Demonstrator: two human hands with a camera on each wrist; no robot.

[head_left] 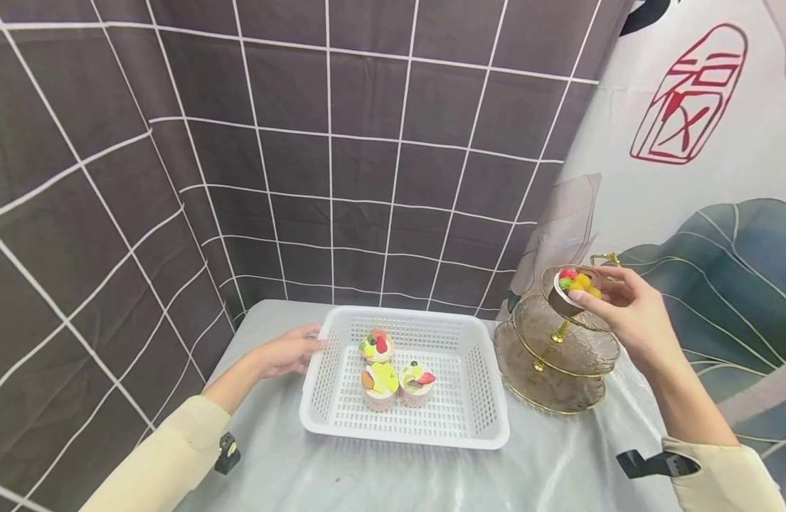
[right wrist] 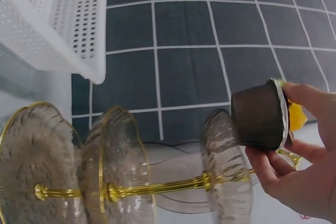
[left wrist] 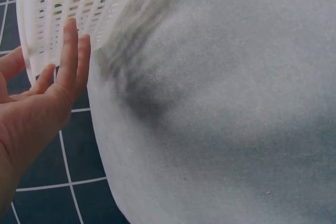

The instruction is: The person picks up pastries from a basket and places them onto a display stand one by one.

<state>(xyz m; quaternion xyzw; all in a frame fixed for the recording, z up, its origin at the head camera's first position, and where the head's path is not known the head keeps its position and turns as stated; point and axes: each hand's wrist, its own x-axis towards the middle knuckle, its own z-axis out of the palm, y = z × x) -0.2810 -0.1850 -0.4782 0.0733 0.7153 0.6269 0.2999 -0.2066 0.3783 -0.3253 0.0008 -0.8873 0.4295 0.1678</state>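
Observation:
My right hand (head_left: pixel 632 309) pinches a fruit-topped cupcake (head_left: pixel 567 302) by its rim, tilted beside the top plate of a tiered stand (head_left: pixel 549 341). In the right wrist view, the cupcake's dark brown cup (right wrist: pixel 257 116) faces the camera, with yellow fruit showing near the fingers. At the left, my left hand (head_left: pixel 290 352) touches the end of a white plastic basket (head_left: pixel 405 437); its longer fingers lie fairly straight along the outer wall in the left wrist view. Inside the basket stand three cupcakes with fruit toppings: one behind (head_left: pixel 376 346), one in front (head_left: pixel 380 384) and one beside it (head_left: pixel 416 384).
The stand has three clear, gold-rimmed plates on a gold stem (right wrist: pixel 163 188). A pale cloth (head_left: pixel 264 455) covers the table. Behind hangs a dark curtain (head_left: pixel 367 171) with white grid lines, and a white patterned cloth (head_left: pixel 687 199) hangs at the right.

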